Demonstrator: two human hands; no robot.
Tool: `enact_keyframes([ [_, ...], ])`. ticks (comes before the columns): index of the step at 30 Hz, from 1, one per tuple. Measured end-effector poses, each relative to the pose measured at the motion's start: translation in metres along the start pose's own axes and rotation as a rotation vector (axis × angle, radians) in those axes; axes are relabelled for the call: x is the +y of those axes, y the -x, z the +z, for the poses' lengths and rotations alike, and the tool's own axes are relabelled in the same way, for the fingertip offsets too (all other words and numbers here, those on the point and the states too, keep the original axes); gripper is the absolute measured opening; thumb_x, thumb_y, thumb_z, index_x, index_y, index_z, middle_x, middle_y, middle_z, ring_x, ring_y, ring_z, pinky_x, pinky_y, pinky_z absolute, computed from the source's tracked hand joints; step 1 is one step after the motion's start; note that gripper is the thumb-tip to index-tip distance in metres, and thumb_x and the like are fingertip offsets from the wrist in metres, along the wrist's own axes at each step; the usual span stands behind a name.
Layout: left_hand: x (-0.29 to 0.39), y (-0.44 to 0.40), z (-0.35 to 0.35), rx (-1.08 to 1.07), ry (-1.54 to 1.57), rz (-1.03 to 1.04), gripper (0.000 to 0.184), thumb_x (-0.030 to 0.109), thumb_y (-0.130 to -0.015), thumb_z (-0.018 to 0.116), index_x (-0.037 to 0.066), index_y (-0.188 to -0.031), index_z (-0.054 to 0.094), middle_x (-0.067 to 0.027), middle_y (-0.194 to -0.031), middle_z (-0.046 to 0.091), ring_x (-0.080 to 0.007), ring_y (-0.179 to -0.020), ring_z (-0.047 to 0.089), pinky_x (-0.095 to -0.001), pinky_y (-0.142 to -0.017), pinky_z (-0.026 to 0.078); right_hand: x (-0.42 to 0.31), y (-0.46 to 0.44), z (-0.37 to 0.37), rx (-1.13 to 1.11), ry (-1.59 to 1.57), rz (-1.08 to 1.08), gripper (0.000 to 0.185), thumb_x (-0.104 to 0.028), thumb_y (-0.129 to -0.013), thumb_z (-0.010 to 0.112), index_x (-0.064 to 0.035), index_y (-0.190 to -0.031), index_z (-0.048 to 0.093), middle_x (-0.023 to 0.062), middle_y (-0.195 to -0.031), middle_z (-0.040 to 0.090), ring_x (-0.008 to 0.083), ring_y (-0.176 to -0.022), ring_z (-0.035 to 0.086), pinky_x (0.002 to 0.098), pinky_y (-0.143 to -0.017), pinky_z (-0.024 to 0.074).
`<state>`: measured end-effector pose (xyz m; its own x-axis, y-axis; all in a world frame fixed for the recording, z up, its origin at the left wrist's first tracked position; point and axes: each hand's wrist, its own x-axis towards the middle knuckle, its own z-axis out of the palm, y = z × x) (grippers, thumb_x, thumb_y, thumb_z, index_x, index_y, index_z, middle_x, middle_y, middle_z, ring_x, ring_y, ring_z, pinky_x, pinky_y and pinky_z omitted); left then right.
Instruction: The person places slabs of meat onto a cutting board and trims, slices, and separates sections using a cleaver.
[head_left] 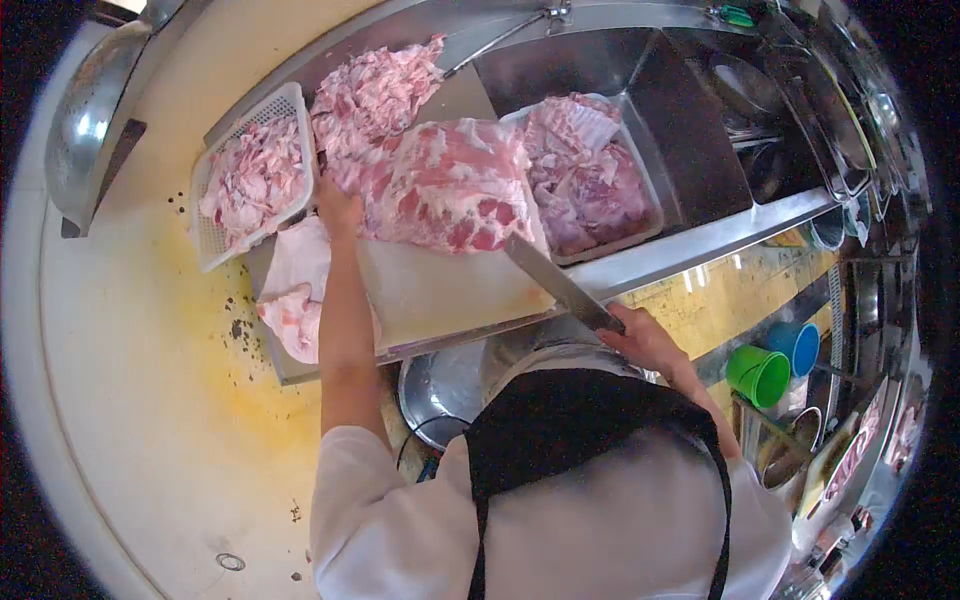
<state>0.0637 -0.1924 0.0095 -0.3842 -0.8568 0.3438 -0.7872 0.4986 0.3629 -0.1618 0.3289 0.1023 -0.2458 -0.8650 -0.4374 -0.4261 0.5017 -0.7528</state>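
My right hand [645, 338] is closed round the handle of a broad-bladed knife [556, 280]. The blade points up and left, its tip close to the near right corner of a large slab of raw meat [450, 185]. That slab lies on a white cutting board [440, 290]. At the slab's left end, my left hand [340, 208] grips its edge, the fingertips partly hidden against the meat. Meat trimmings [375, 95] are heaped behind the slab. A pale piece of skin or fat [300, 290] lies beside my left forearm.
A white perforated basket [207, 235] of trimmings stands at the left. On the right, a white tray [655, 222] of meat cuts sits in the metal sink [690, 130]. A metal bowl [430, 395] is below the board. Green [757, 376] and blue buckets [795, 347] stand lower right.
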Motion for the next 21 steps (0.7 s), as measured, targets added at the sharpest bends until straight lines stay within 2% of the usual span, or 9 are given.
enact_keyframes([
  [4, -0.008, 0.018, 0.011, 0.006, -0.031, -0.181, 0.047, 0.016, -0.077, 0.066, -0.009, -0.116, 0.06, -0.0294, -0.112, 0.064, -0.0458, -0.108, 0.059, -0.0495, -0.095, 0.046, -0.007, -0.002, -0.016, -0.112, 0.026, 0.018, 0.033, -0.026, -0.092, 0.062, -0.0027, -0.115, 0.055, 0.0264, -0.096, 0.065, 0.0453, -0.092, 0.062, 0.0506, -0.078, 0.049],
  [7, -0.001, 0.047, -0.005, -0.034, 0.472, -0.156, 0.043, 0.014, -0.076, 0.064, -0.007, -0.114, 0.062, -0.0282, -0.105, 0.066, -0.0445, -0.101, 0.063, -0.0473, -0.091, 0.048, 0.019, -0.007, -0.017, -0.087, 0.067, -0.14, 0.038, -0.027, -0.093, 0.061, -0.0004, -0.119, 0.054, 0.0273, -0.099, 0.065, 0.0461, -0.094, 0.062, 0.0507, -0.081, 0.0497],
  [8, 0.009, 0.058, -0.01, 0.062, 0.491, -0.047, 0.042, 0.014, -0.077, 0.065, -0.007, -0.114, 0.064, -0.0264, -0.105, 0.068, -0.0412, -0.098, 0.065, -0.0454, -0.087, 0.049, 0.024, -0.01, -0.019, -0.105, 0.064, -0.138, 0.039, -0.027, -0.093, 0.061, 0.0003, -0.12, 0.053, 0.0278, -0.099, 0.065, 0.0463, -0.094, 0.062, 0.0508, -0.082, 0.0496],
  [10, 0.018, 0.079, -0.008, 0.201, 0.471, -0.066, 0.032, 0.008, -0.081, 0.063, -0.006, -0.11, 0.065, -0.015, -0.097, 0.069, -0.0263, -0.088, 0.063, -0.0386, -0.079, 0.049, 0.03, -0.017, -0.023, -0.147, 0.06, -0.139, 0.043, -0.028, -0.093, 0.061, 0.0016, -0.123, 0.052, 0.0288, -0.101, 0.065, 0.0469, -0.096, 0.062, 0.051, -0.084, 0.0496],
  [12, 0.032, 0.103, -0.016, 0.206, 0.492, -0.15, 0.029, 0.005, -0.083, 0.063, -0.006, -0.11, 0.065, -0.0117, -0.097, 0.07, -0.0209, -0.088, 0.063, -0.0352, -0.08, 0.049, 0.036, -0.023, -0.027, -0.138, 0.037, -0.175, 0.045, -0.028, -0.093, 0.061, 0.0028, -0.125, 0.051, 0.0294, -0.101, 0.064, 0.0473, -0.096, 0.062, 0.0516, -0.084, 0.0494],
  [14, 0.092, 0.122, -0.055, 0.079, 0.56, -0.296, 0.036, 0.006, -0.081, 0.064, -0.007, -0.115, 0.064, -0.0166, -0.105, 0.07, -0.0252, -0.096, 0.066, -0.0352, -0.088, 0.048, 0.05, -0.033, -0.022, -0.113, 0.022, -0.189, 0.046, -0.028, -0.094, 0.06, 0.0033, -0.126, 0.051, 0.0298, -0.103, 0.064, 0.0473, -0.097, 0.062, 0.0522, -0.086, 0.0488],
  [16, 0.134, 0.135, -0.074, 0.126, 0.638, -0.298, 0.035, 0.004, -0.082, 0.063, -0.008, -0.115, 0.063, -0.0142, -0.105, 0.07, -0.0219, -0.096, 0.064, -0.033, -0.089, 0.047, 0.069, -0.047, -0.007, -0.072, 0.011, -0.177, 0.047, -0.029, -0.094, 0.06, 0.003, -0.127, 0.05, 0.0299, -0.105, 0.064, 0.0468, -0.1, 0.061, 0.0528, -0.088, 0.048],
  [19, 0.148, 0.148, -0.103, 0.149, 0.671, -0.387, 0.034, 0.003, -0.083, 0.064, -0.009, -0.115, 0.063, -0.0131, -0.107, 0.069, -0.0219, -0.098, 0.063, -0.0325, -0.09, 0.047, 0.029, -0.05, -0.035, -0.135, -0.14, -0.115, 0.049, -0.031, -0.094, 0.059, 0.0032, -0.128, 0.05, 0.0301, -0.11, 0.063, 0.0453, -0.105, 0.06, 0.053, -0.091, 0.0463],
  [21, 0.171, 0.159, -0.13, 0.187, 0.717, -0.413, 0.038, 0.004, -0.083, 0.066, -0.008, -0.118, 0.061, -0.0141, -0.111, 0.067, -0.0232, -0.102, 0.062, -0.033, -0.092, 0.046, 0.038, -0.055, -0.031, -0.115, -0.122, -0.108, 0.049, -0.03, -0.093, 0.061, 0.0029, -0.128, 0.05, 0.0298, -0.113, 0.063, 0.0451, -0.106, 0.06, 0.052, -0.092, 0.0464],
])
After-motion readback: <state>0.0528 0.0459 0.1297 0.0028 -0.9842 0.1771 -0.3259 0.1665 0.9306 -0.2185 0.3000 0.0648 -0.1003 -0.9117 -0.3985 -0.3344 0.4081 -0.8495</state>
